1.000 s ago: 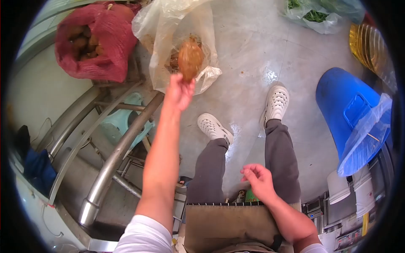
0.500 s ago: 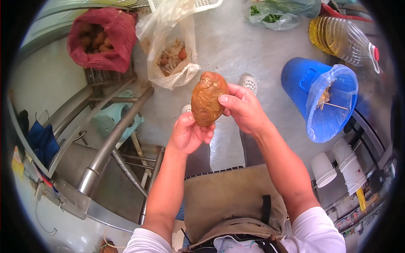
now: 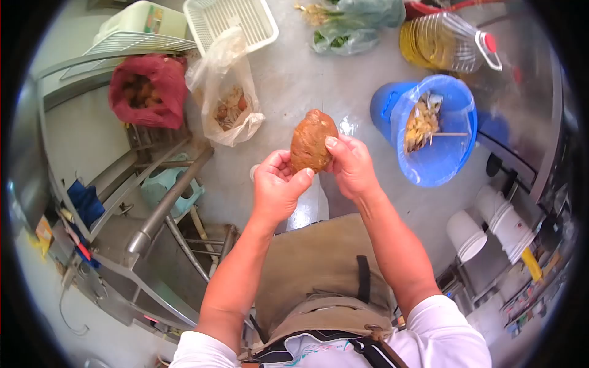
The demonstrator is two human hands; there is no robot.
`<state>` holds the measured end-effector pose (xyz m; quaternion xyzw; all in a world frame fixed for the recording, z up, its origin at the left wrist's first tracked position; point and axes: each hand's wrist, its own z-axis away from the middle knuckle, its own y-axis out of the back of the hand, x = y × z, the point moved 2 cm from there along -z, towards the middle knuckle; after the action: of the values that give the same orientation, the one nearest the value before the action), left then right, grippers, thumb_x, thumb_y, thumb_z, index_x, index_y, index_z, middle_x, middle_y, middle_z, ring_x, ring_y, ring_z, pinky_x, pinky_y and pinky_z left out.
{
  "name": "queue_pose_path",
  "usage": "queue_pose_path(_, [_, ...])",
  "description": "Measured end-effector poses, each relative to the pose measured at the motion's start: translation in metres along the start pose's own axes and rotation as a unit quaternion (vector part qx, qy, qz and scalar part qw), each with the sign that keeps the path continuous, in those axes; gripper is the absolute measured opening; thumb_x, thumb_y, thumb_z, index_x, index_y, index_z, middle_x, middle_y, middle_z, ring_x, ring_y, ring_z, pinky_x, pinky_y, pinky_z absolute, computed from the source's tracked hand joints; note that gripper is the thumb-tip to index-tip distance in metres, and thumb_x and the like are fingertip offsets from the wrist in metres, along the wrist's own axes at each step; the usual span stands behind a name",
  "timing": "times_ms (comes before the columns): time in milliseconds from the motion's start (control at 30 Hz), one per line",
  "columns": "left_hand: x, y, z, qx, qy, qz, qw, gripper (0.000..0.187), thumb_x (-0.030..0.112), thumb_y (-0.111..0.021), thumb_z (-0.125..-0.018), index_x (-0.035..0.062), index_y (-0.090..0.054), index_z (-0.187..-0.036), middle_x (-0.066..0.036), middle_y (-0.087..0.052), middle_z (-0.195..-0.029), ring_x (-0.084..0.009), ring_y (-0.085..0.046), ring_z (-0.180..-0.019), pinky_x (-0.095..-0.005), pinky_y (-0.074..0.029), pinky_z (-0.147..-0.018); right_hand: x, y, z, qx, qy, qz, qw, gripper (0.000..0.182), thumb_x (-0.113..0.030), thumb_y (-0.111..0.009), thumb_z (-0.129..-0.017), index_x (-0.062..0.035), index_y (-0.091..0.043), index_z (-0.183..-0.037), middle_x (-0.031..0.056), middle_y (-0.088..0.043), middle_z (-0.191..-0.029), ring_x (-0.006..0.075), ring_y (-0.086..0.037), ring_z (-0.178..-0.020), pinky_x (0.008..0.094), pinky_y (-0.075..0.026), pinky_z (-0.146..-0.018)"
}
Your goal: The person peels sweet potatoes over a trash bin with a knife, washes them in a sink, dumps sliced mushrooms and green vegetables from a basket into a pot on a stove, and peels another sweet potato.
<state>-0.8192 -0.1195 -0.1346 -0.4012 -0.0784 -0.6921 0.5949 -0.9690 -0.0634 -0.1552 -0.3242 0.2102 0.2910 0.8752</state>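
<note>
Held up between both hands is a brown, lumpy oval tuber (image 3: pixel 313 142) with a wet-looking, uneven skin; its exact kind is not clear. My left hand (image 3: pixel 277 184) grips its lower left edge, with the thumb across the bottom and the fingers curled behind. On the right side, my right hand (image 3: pixel 353 162) pinches it, thumb on the near face and fingers hidden at the back. The tuber is above the grey floor (image 3: pixel 288 73), in front of my tan apron (image 3: pixel 313 264).
Ahead on the left are a red bag of roundish items (image 3: pixel 169 98), a clear plastic bag with scraps (image 3: pixel 215 126) and a white basket (image 3: pixel 261 40). Rightward are a lined blue bin (image 3: pixel 457 156) holding waste and an oil jug (image 3: pixel 451 40). A metal frame (image 3: pixel 165 211) stands at left.
The view has shifted, showing more of the white basket and the blue bin's contents. My left thumb now lies across the tuber's lower edge, and the tuber's face has turned slightly.
</note>
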Motion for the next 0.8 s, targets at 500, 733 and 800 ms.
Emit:
queue_pose_path(500, [0.114,0.047,0.114,-0.05,-0.139,0.051,0.988,0.053,0.007,-0.074,-0.078,-0.002,-0.051,-0.125,-0.005,-0.062,-0.108,-0.0113,-0.06,-0.099,-0.0295,-0.052,-0.085,-0.045,-0.144,0.062,-0.209,0.013,0.125,0.97,0.052,-0.033,-0.067,-0.092,0.0041,-0.053,-0.125,0.01,-0.064,-0.116,0.0186,-0.064,-0.103,0.0289,-0.052,-0.082])
queue_pose_path(733, [0.156,0.18,0.235,0.042,-0.159,0.159,0.973,0.046,0.027,-0.074,-0.08,-0.0008,-0.057,-0.113,-0.004,-0.062,-0.088,-0.0106,-0.061,-0.071,-0.028,-0.052,-0.066,-0.001,-0.33,0.026,-0.258,0.148,0.45,0.842,0.044,-0.032,-0.043,-0.103,-0.0014,-0.055,-0.131,0.0125,-0.064,-0.122,0.0162,-0.065,-0.094,0.0306,-0.05,-0.078])
queue_pose_path(800, [0.168,0.205,0.272,0.08,-0.187,0.163,0.966,0.047,0.023,-0.072,-0.079,0.0002,-0.054,-0.116,-0.006,-0.063,-0.094,-0.0128,-0.061,-0.076,-0.0289,-0.052,-0.069,0.014,-0.441,0.037,-0.367,0.288,0.625,0.626,0.028,-0.018,-0.054,-0.088,-0.005,-0.064,-0.11,0.0139,-0.067,-0.105,0.027,-0.067,-0.087,0.0385,-0.053,-0.075])
